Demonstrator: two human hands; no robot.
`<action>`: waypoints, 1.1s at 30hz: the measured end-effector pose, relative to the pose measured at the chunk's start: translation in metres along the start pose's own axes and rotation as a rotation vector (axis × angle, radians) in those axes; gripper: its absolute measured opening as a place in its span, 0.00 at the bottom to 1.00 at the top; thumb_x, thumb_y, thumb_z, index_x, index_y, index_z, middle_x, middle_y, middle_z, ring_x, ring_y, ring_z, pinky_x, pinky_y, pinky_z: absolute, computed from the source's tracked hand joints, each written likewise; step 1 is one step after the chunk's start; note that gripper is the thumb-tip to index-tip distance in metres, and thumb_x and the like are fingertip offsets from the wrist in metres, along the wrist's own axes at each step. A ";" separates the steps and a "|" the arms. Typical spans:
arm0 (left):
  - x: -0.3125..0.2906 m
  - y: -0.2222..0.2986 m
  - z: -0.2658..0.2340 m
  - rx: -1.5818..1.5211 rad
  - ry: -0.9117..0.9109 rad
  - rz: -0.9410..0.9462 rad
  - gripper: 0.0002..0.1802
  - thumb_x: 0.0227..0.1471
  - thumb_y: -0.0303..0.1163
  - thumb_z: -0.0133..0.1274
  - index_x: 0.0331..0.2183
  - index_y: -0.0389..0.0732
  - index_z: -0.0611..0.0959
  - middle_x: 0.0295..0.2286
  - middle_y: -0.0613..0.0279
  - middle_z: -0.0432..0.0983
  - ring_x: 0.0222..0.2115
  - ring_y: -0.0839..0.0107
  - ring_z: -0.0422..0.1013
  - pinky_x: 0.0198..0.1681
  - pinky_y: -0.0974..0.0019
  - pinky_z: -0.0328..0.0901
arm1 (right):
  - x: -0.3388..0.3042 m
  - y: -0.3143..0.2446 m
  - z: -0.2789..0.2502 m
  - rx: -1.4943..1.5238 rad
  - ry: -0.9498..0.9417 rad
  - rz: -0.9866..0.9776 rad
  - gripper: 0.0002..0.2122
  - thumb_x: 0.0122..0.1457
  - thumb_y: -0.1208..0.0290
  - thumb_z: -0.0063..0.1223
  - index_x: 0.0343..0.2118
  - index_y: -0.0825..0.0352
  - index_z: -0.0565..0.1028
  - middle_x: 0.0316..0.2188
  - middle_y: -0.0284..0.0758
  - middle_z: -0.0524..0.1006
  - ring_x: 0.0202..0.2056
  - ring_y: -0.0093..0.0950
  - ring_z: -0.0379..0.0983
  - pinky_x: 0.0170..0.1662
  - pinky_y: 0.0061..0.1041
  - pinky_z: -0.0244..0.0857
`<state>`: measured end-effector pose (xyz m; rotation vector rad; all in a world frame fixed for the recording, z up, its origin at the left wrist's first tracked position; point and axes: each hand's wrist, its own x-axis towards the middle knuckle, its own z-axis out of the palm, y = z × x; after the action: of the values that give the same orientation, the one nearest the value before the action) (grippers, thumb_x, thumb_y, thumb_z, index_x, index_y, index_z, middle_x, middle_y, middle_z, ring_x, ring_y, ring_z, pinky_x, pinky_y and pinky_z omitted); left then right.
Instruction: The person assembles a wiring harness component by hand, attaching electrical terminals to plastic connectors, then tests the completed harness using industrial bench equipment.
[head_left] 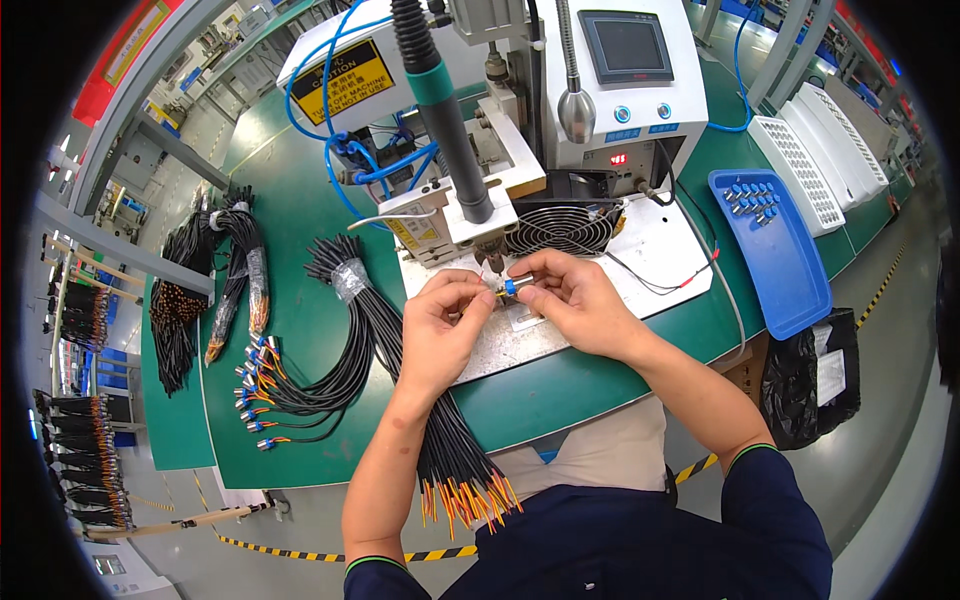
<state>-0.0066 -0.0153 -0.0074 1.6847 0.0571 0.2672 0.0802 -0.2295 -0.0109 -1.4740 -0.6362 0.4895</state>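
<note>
Between both hands, under the tip of a machine head [488, 248], sits a small blue-and-silver round connector [515, 286]. My right hand [580, 305] is closed on it with thumb and forefinger. Pinched in my left hand [442, 325] is a thin yellow wire [500, 293] that meets the connector's left end; whether it is joined cannot be seen. Beside my left forearm lies a bundle of black cables [375, 325], wrapped in clear film, its orange and yellow wire ends [465, 500] hanging over the table edge. Further left, several cables end in connectors [260, 390].
A blue tray [790, 270] at the right holds several connectors. White perforated racks [795, 170] stand beyond it. Behind my hands are a black fan [562, 230], a metal flexible-neck nozzle [577, 112] and a white control box [640, 110]. More cable bundles [180, 290] lie left; a black-bagged bin [815, 385] stands right.
</note>
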 end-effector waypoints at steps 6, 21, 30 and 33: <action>0.004 0.004 -0.001 -0.022 -0.015 -0.065 0.07 0.63 0.24 0.65 0.38 0.28 0.90 0.41 0.62 0.82 0.34 0.82 0.76 0.38 0.76 0.70 | 0.000 -0.001 0.000 -0.026 0.004 0.011 0.12 0.72 0.77 0.60 0.56 0.72 0.78 0.44 0.29 0.83 0.43 0.15 0.78 0.46 0.19 0.73; 0.007 0.005 0.004 -0.045 0.011 -0.129 0.05 0.63 0.24 0.64 0.37 0.31 0.90 0.27 0.74 0.80 0.24 0.89 0.66 0.26 0.78 0.57 | 0.001 0.000 0.000 -0.042 0.008 -0.006 0.12 0.72 0.78 0.59 0.55 0.73 0.79 0.46 0.32 0.83 0.45 0.16 0.79 0.49 0.20 0.75; 0.007 0.004 0.003 -0.047 0.014 -0.163 0.06 0.63 0.24 0.65 0.37 0.28 0.90 0.34 0.67 0.85 0.31 0.85 0.73 0.35 0.77 0.67 | 0.002 0.001 0.002 -0.037 0.047 -0.055 0.12 0.69 0.78 0.61 0.52 0.75 0.80 0.39 0.36 0.85 0.38 0.18 0.80 0.44 0.22 0.75; 0.006 0.005 0.003 -0.043 0.017 -0.160 0.07 0.63 0.24 0.65 0.37 0.28 0.90 0.34 0.66 0.85 0.31 0.85 0.73 0.35 0.77 0.67 | 0.002 -0.001 0.002 -0.060 0.052 -0.062 0.11 0.69 0.78 0.61 0.52 0.75 0.80 0.38 0.36 0.85 0.37 0.17 0.80 0.43 0.22 0.75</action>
<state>-0.0009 -0.0177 -0.0019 1.6249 0.1962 0.1616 0.0802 -0.2269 -0.0102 -1.5143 -0.6585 0.3858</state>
